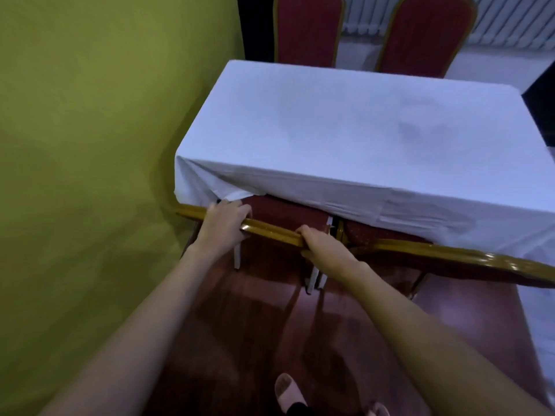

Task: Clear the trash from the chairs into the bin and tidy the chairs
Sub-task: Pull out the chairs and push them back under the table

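Observation:
A red chair with a gold frame (270, 231) stands in front of me, its seat (288, 211) tucked partly under the white-clothed table (360, 130). My left hand (223, 225) grips the top rail of its backrest near the left end. My right hand (326, 249) grips the same rail at its right end. A second red chair (450, 256) stands right beside it, also pushed under the table. No trash and no bin are in view.
A yellow-green wall (90, 145) runs close along the left. Two more red chairs (309, 28) (426, 34) stand at the table's far side. The floor (255, 340) below is dark red wood; my feet show at the bottom.

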### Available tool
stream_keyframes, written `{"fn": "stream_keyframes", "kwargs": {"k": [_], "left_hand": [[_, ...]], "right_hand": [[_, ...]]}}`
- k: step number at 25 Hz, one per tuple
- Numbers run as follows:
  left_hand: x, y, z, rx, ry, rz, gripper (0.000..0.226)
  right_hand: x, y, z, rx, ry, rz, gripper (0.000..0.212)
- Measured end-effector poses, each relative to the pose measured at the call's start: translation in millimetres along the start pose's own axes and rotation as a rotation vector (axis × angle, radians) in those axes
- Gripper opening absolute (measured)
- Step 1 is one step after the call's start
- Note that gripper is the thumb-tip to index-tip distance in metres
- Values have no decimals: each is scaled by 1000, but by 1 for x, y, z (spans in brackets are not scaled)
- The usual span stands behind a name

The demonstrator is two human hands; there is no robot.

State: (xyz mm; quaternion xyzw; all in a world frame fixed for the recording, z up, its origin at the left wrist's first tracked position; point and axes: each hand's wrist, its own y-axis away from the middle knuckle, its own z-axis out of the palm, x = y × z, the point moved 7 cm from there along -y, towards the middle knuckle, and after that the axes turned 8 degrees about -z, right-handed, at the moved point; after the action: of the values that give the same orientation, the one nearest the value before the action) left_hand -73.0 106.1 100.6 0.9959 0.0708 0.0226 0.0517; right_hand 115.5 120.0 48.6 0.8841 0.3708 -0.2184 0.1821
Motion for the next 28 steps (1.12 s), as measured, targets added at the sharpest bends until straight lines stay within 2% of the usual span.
{"fn": "stream_keyframes", "kwargs": {"k": [4,7,9,13,18,21,23,28], "left_hand": [[20,13,-4,13,1,-99,32],[70,14,-6,-101,130,23,29],[137,3,-17,-151,219,156,25],[302,-16,-54,-79,304,374,27],[503,-13,-74,-93,178,613,50],[616,-3,-85,-53,105,752,55],[670,1,-89,-32,35,804,54],[782,-8,-85,-60,-94,874,54]], "right_hand": [[32,62,-56,172,182,-72,22],[81,119,-117,297,201,61,21],[124,168,-154,363,180,213,29],[203,271,-201,437,160,432,36],[285,383,-246,397,229,639,43],[324,452,-291,488,251,708,45],[337,487,-311,526,248,748,46],[390,549,-327,493,255,867,55]]}}
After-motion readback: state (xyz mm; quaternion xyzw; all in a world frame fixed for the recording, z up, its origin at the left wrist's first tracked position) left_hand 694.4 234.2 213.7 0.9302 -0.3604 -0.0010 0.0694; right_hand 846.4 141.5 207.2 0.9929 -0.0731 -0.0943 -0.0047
